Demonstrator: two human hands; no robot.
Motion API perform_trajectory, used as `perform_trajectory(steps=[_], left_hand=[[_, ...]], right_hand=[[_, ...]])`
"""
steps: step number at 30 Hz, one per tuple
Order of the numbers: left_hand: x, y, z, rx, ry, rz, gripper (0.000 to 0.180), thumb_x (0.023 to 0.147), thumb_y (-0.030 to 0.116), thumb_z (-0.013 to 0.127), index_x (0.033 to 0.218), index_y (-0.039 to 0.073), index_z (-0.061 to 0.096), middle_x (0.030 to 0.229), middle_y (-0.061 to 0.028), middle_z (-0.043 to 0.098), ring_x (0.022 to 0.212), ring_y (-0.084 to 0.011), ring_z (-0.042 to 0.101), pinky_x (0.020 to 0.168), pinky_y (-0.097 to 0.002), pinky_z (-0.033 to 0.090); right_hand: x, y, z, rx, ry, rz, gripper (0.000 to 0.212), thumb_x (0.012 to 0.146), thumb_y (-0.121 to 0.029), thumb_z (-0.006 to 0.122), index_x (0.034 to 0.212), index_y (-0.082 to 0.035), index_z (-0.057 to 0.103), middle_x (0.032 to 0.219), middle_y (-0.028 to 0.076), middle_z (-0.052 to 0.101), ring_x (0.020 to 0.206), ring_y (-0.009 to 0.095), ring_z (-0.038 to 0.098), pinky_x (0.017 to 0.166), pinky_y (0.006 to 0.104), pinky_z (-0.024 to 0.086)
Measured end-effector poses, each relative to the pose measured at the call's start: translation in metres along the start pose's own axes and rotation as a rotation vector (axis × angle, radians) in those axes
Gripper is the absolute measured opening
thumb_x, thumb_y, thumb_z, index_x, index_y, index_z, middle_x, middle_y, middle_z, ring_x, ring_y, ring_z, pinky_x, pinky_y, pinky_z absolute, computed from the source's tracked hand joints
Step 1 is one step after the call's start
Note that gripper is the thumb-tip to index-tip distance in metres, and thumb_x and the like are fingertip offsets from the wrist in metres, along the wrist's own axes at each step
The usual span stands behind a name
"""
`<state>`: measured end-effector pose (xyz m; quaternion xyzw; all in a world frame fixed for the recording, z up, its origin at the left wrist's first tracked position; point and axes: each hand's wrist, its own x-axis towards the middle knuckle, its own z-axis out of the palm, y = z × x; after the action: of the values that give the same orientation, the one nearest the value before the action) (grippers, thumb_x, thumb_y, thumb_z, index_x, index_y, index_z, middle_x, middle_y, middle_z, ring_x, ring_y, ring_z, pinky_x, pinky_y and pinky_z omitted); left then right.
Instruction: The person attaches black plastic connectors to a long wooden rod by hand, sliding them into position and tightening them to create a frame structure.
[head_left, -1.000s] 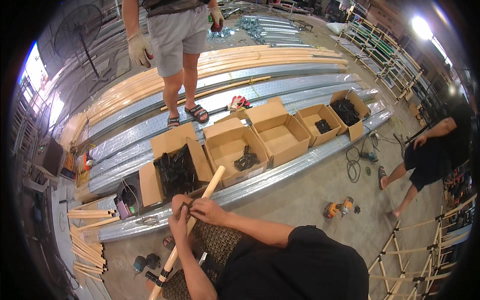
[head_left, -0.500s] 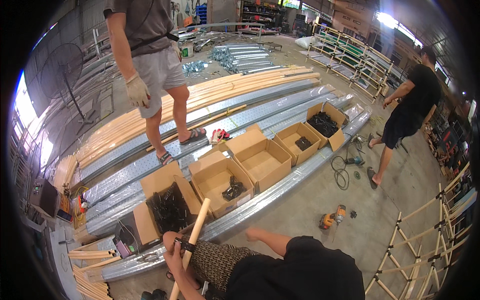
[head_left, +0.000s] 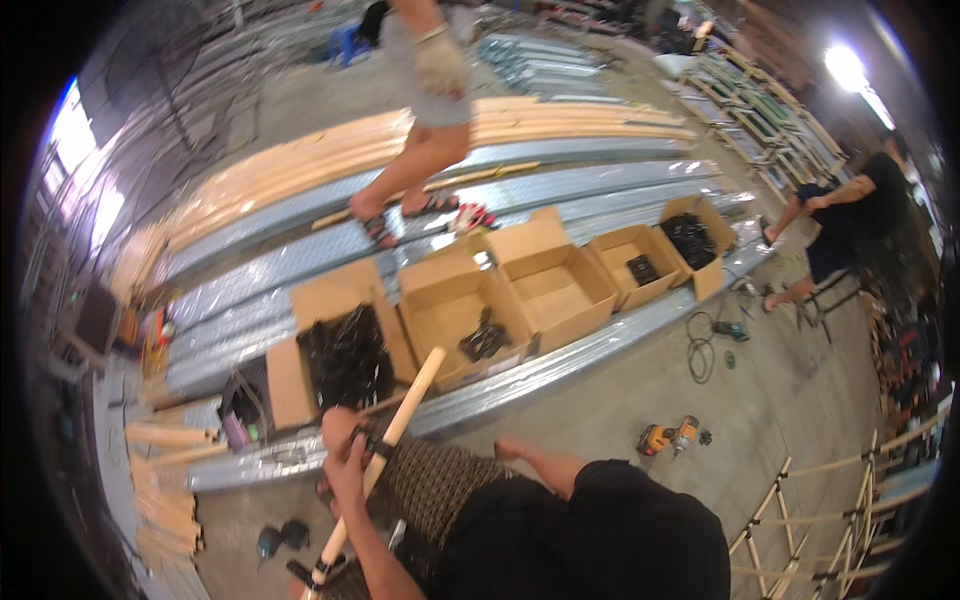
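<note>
Left hand (head_left: 345,468): fingers closed, grasping black pipe-joint fitting (head_left: 374,440) at the pole.
Pole (head_left: 412,398): tan, round, tilted over brown patterned shorts (head_left: 440,485); held fitting sits along its length, second black fitting (head_left: 320,573) near lower end.
Right hand (head_left: 508,448): well apart from pole, past the shorts; fingers blurred, can't tell if clenched or loose.
Drill (head_left: 668,436): orange-and-black, on grey concrete floor (head_left: 600,400), right side.
Boxes (head_left: 575,325): five open brown cardboard, in a row; leftmost heaped with black parts (head_left: 345,355).
Planks (head_left: 470,398): long silvery metal, under and behind boxes.
Co-worker: gloved hand (head_left: 440,65), legs over planks.
Tubes (head_left: 310,155): tan, long, bundled behind.
</note>
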<state>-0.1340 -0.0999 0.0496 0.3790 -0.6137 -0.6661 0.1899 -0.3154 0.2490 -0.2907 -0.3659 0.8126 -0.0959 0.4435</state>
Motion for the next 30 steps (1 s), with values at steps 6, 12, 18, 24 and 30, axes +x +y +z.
perform_trajectory(steps=[6, 12, 18, 24, 30], left_hand=[[0.006, 0.003, 0.012, -0.066, 0.082, 0.01, 0.027, 0.091, 0.015, 0.075, 0.108, -0.005, 0.072, 0.082, -0.0095, 0.072, 0.066, -0.0113, 0.065, 0.059, -0.0238, 0.051], [0.007, 0.004, 0.03, -0.05, 0.157, -0.021, 0.029, 0.092, 0.016, 0.074, 0.111, -0.007, 0.07, 0.084, -0.011, 0.072, 0.067, -0.0128, 0.067, 0.059, -0.0244, 0.053], [-0.001, 0.018, 0.054, -0.054, 0.286, -0.069, 0.032, 0.096, 0.019, 0.07, 0.109, -0.01, 0.068, 0.08, -0.0109, 0.07, 0.064, -0.0143, 0.067, 0.056, -0.0234, 0.052], [-0.001, 0.0, 0.057, -0.056, 0.438, -0.085, 0.032, 0.097, 0.019, 0.068, 0.107, -0.011, 0.068, 0.077, -0.0127, 0.069, 0.062, -0.0162, 0.068, 0.054, -0.0237, 0.053], [-0.013, -0.007, 0.058, -0.05, 0.567, -0.082, 0.023, 0.096, 0.012, 0.068, 0.103, -0.009, 0.069, 0.076, -0.0123, 0.069, 0.061, -0.0173, 0.069, 0.051, -0.0251, 0.055]], right_hand=[[0.018, -0.065, -0.1, -0.021, 0.341, -0.191, 0.023, 0.08, -0.02, 0.061, 0.087, -0.001, 0.073, 0.081, 0.024, 0.068, 0.076, 0.042, 0.066, 0.07, 0.0508, 0.052], [0.01, -0.092, -0.18, 0.25, 0.786, -0.284, 0.015, 0.085, -0.014, 0.065, 0.093, -0.002, 0.071, 0.083, 0.022, 0.069, 0.08, 0.041, 0.068, 0.074, 0.0517, 0.052], [0.026, -0.058, -0.246, 0.161, 1.004, -0.175, 0.015, 0.084, -0.013, 0.069, 0.096, -0.004, 0.071, 0.092, 0.019, 0.069, 0.091, 0.039, 0.066, 0.083, 0.0488, 0.05], [0.058, -0.011, -0.238, 0.05, 0.527, 0.113, 0.037, 0.091, -0.035, 0.056, 0.092, -0.003, 0.075, 0.092, 0.026, 0.07, 0.09, 0.045, 0.067, 0.083, 0.0531, 0.053], [0.073, -0.031, -0.252, 0.009, 0.455, 0.048, 0.03, 0.086, -0.029, 0.063, 0.091, -0.003, 0.076, 0.089, 0.025, 0.071, 0.089, 0.042, 0.069, 0.081, 0.0511, 0.055]])
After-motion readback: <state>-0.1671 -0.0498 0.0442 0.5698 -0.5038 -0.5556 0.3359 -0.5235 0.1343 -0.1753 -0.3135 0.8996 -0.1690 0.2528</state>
